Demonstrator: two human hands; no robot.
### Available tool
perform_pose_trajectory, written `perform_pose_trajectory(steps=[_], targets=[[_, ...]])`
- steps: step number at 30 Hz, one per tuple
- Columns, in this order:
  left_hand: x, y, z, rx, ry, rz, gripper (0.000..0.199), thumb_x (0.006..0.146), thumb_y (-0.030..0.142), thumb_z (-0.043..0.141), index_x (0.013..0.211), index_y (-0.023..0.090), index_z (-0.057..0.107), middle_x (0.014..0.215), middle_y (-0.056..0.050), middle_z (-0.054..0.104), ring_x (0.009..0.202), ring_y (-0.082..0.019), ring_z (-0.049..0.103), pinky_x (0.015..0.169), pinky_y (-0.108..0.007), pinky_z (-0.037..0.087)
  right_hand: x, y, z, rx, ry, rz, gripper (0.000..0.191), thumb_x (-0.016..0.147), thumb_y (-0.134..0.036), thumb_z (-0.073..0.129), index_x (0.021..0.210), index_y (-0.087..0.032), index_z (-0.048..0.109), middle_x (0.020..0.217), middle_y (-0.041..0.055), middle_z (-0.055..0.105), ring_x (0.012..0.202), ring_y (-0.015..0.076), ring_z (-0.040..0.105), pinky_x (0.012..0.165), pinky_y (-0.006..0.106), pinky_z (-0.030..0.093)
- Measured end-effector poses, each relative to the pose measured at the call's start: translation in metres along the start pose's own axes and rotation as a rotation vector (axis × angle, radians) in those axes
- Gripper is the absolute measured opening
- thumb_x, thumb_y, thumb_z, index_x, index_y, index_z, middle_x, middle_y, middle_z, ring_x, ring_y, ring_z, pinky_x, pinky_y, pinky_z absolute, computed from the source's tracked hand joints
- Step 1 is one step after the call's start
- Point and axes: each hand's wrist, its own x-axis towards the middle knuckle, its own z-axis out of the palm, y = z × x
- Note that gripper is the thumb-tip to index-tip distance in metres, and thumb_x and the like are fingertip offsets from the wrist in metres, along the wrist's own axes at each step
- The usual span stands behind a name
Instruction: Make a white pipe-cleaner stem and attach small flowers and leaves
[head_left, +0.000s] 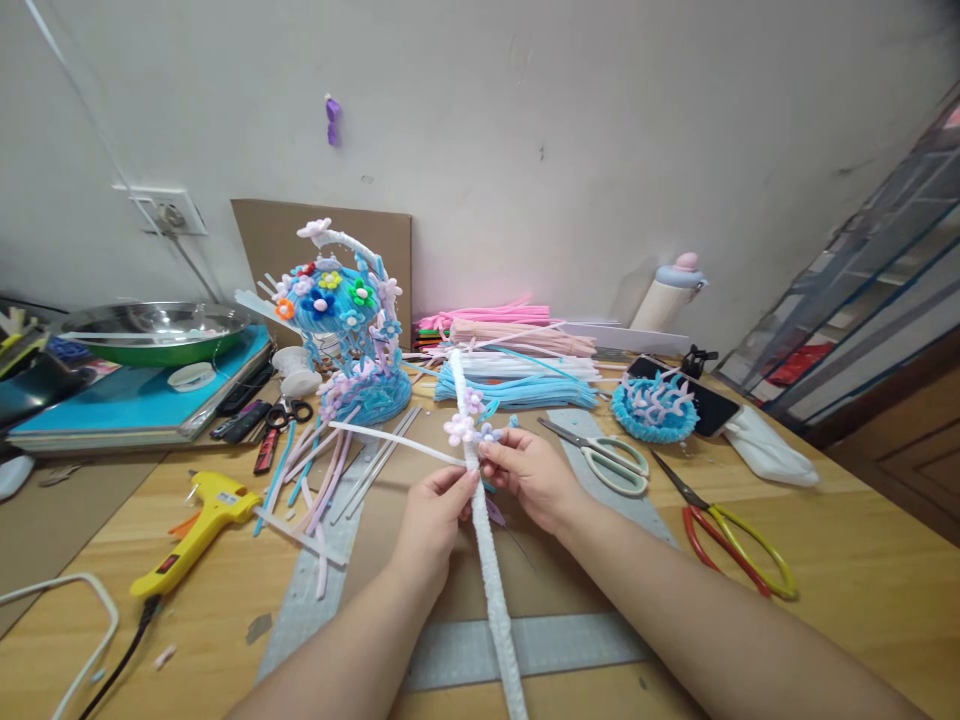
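Note:
A long white stem wrapped in pipe cleaner (493,580) runs upright in front of me, tilted slightly, its lower end leaving the bottom of the view. My left hand (426,522) is closed, thumb and fingers pinching this stem where a loose white pipe cleaner (397,438) sticks out to the left. My right hand (538,478) is closed at the stem's right side, just below a small bluish flower (488,433); its fingertips partly hide what they grip. A pale pink flower (458,430) sits on the stem above both hands.
A yellow glue gun (199,525) lies left, near loose pipe cleaners (322,490). Behind stand a flowered blue pipe-cleaner lamp shape (341,310) and pipe-cleaner bundles (517,385). Pale-handled scissors (615,465), red-yellow scissors (739,545) and a blue fuzzy base (652,410) lie right.

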Motion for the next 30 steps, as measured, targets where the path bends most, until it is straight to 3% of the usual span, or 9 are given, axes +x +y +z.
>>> perform_pose_trajectory(steps=[15, 30], targets=[[0.0012, 0.0, -0.0024, -0.008, 0.071, 0.003, 0.028, 0.059, 0.037, 0.074, 0.07, 0.012, 0.068, 0.051, 0.001, 0.056, 0.044, -0.006, 0.041, 0.044, -0.019, 0.03, -0.0022, -0.0013, -0.0007, 0.01, -0.102, -0.003, 0.026, 0.066, -0.035, 0.072, 0.073, -0.016, 0.055, 0.062, -0.0014, 0.058, 0.053, 0.0079, 0.049, 0.049, 0.02, 0.034], [0.0023, -0.0027, -0.0014, -0.05, 0.004, -0.012, 0.032, 0.057, 0.037, 0.076, 0.074, 0.011, 0.069, 0.053, 0.0, 0.056, 0.048, -0.01, 0.051, 0.047, -0.021, 0.037, -0.0003, 0.0033, -0.0004, -0.02, -0.014, -0.049, 0.028, 0.061, -0.032, 0.076, 0.071, -0.015, 0.055, 0.057, -0.0014, 0.058, 0.051, 0.0082, 0.049, 0.048, 0.02, 0.034]])
